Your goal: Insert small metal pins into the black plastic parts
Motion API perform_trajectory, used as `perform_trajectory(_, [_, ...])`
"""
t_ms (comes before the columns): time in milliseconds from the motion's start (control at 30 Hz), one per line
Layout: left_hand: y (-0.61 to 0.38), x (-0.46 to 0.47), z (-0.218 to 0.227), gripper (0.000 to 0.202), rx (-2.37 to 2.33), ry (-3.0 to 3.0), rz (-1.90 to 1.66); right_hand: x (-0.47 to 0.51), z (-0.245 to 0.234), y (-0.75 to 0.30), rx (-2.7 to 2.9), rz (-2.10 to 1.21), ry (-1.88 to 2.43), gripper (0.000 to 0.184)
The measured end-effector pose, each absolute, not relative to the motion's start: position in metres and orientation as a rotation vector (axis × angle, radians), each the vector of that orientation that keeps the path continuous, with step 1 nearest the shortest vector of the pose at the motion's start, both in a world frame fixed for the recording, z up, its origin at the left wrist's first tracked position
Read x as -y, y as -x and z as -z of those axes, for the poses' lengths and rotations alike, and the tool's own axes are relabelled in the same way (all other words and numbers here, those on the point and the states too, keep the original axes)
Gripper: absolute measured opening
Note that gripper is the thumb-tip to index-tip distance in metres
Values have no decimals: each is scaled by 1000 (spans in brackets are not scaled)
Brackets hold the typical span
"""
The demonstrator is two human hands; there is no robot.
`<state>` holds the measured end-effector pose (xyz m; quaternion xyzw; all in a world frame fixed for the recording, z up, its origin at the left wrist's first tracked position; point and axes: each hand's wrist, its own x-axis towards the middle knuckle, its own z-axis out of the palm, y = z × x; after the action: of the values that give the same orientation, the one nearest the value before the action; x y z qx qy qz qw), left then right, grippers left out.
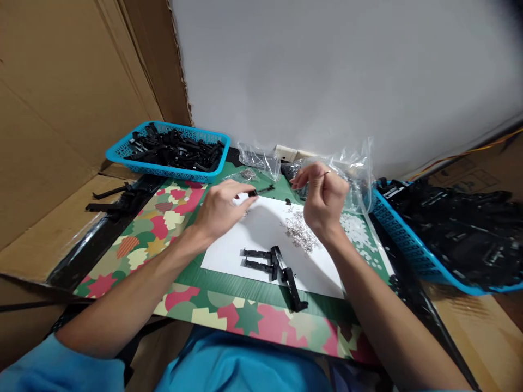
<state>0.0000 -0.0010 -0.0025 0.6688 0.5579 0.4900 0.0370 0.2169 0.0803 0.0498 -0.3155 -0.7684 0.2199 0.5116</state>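
Cardboard (61,109) walls in the left side of my view, and a plain grey wall (327,71) closes the back. The work surface is a mat (159,228) printed with red, green and cream star shapes, and a white sheet (265,231) lies on its green middle.

My left hand (220,209) rests low over the far left corner of the sheet. Its thumb and forefinger are pinched on one end of a slim black part (261,191), which points right, just above the sheet's far edge. My right hand (324,201) is raised over the sheet's right side. Its thumb is pressed to the curled fingertips, and I cannot tell whether anything sits between them.

A pile of small metal pieces (300,231) lies on the sheet just beside my right wrist. Three more black parts (273,267) lie together at the sheet's near edge. White bits (355,228) are scattered to the right of the sheet.

A blue basket (163,171) of black parts stands at the far left, and a second blue basket (408,239) of them is at the right. Clear plastic bags (261,158) sit crumpled behind my hands. An orange cable (469,152) runs along the right wall. Faint print shows on a box (469,177) beyond the right basket, too blurred for me to read.
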Motion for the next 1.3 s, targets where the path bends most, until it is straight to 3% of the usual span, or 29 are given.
perform_trajectory(100, [18, -6, -6, 22, -1914, -1894, -1641, -84, -55, -201, 2030, -568, 753, 53])
perform_trajectory(200, [26, -6, -10, 25, -2024, -1816, -1694, -87, -43, -184, 2395, -738, 800, 33])
perform_trajectory(367, [26, -1, -9, 19, -2125, -2101, -1530, -98, -8, -169, 2521, -774, 951, 10])
perform_trajectory(833, [19, 1, -6, 19, -2061, -2193, -1417, -96, 1, -176, 2608, -753, 817, 9])
perform_trajectory(1167, [18, -4, 4, 16, -2027, -2163, -1455, -92, -15, -194, 2324, -1214, 792, 21])
perform_trajectory(1300, [18, -4, 2, 17, -2003, -2149, -1478, -86, -12, -201, 2363, -1215, 790, 21])
